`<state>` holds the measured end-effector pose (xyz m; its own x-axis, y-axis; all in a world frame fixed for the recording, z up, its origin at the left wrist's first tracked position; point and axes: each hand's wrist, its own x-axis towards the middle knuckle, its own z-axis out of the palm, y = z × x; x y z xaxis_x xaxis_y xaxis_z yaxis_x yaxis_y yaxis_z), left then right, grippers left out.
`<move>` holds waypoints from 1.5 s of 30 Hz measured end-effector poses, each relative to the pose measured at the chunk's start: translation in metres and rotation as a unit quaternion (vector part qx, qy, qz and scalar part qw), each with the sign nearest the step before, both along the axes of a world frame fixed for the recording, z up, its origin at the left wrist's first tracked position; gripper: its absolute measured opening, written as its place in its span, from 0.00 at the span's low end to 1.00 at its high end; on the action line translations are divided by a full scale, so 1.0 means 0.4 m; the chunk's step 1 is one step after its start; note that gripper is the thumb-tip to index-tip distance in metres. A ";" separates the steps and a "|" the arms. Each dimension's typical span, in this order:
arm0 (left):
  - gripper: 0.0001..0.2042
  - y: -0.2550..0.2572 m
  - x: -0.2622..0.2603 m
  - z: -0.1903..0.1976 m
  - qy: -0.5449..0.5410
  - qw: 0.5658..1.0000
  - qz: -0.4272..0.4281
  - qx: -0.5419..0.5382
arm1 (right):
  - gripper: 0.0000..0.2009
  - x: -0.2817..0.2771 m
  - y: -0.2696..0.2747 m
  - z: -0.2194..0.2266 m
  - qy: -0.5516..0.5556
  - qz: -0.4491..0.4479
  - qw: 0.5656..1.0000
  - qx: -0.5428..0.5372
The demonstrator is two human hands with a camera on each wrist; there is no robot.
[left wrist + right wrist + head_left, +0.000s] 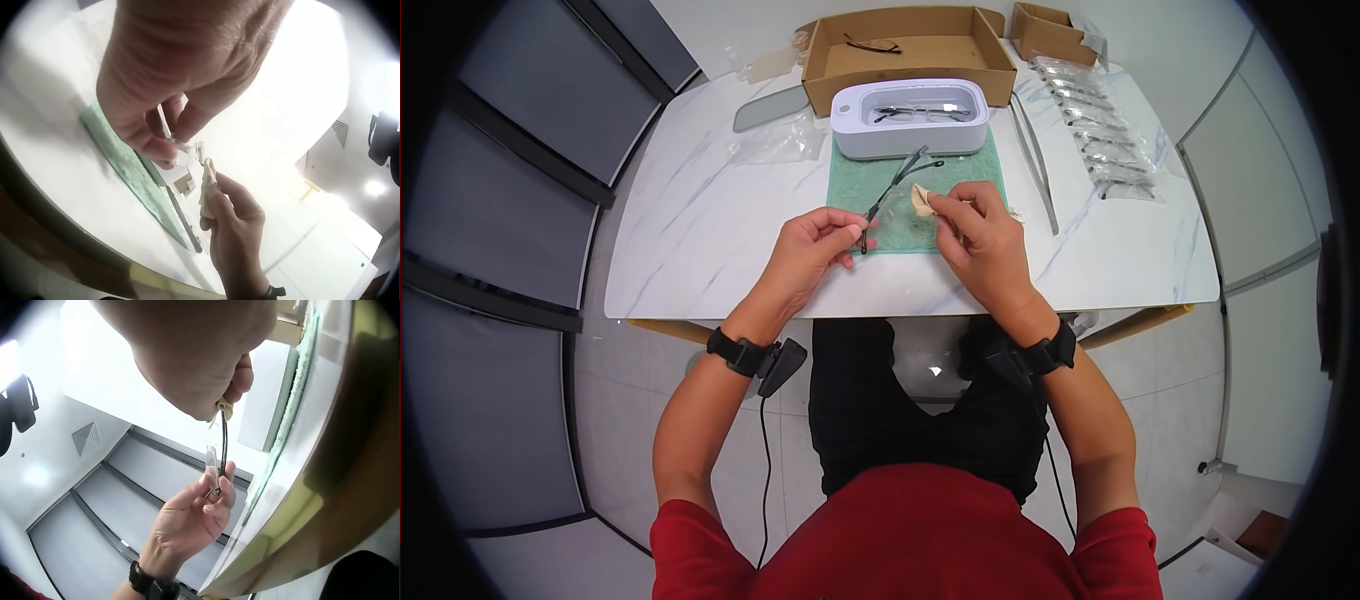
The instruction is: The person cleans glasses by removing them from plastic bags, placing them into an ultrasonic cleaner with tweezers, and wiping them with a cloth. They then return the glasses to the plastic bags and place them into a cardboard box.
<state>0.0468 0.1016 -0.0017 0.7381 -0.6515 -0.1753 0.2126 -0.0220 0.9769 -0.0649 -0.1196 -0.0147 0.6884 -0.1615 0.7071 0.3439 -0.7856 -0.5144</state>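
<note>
My left hand [812, 248] pinches a pair of dark-framed eyeglasses [882, 197] between thumb and fingers, with the temples pointing up and away. A clear lens [182, 154] shows by the left fingertips in the left wrist view. In my right hand [988, 238] a small beige cloth [921, 200] is pinched, close to the right side of the glasses. Both hands are over the near part of a green towel [850, 178]. The right wrist view shows the glasses upright between the hands, the cloth [225, 409] overlapping their upper end.
Behind the hands, a white cleaning tub [910, 146] with glasses inside stands on the towel. A cardboard tray [825, 72] holding another pair is at the back. Several bagged glasses [1108, 145] line the right side, near a long grey strip [1036, 165]. Plastic bags [778, 143] and a grey lid [770, 109] lie left.
</note>
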 end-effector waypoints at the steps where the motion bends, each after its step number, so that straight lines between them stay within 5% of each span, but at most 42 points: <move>1: 0.08 0.000 -0.002 0.002 -0.004 1.000 0.001 0.001 | 0.17 0.001 0.002 -0.001 0.000 0.000 1.000 0.001; 9: 0.10 -0.006 -0.015 0.009 -0.036 0.999 -0.002 0.007 | 0.17 0.005 0.005 -0.016 -0.006 -0.003 1.000 0.005; 18: 0.10 -0.013 -0.021 0.007 -0.011 1.000 0.014 -0.020 | 0.18 -0.024 -0.007 0.010 0.031 0.020 0.989 -0.140; 30: 0.10 -0.013 -0.030 -0.002 0.017 0.999 0.015 -0.025 | 0.20 -0.050 0.009 0.040 0.016 0.004 0.997 -0.080; 39: 0.09 -0.006 -0.033 -0.009 0.092 0.992 -0.003 -0.085 | 0.21 -0.044 0.023 0.067 0.015 0.024 0.985 -0.172; 45: 0.09 -0.008 -0.031 -0.010 0.160 0.978 -0.025 -0.131 | 0.18 -0.055 0.022 0.057 0.011 0.011 0.995 -0.094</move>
<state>0.0345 0.0985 -0.0059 0.6381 -0.7392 -0.2152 0.5142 0.2011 0.8338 -0.0869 -0.1109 0.0079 0.7062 -0.0133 0.7079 0.3521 -0.8609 -0.3674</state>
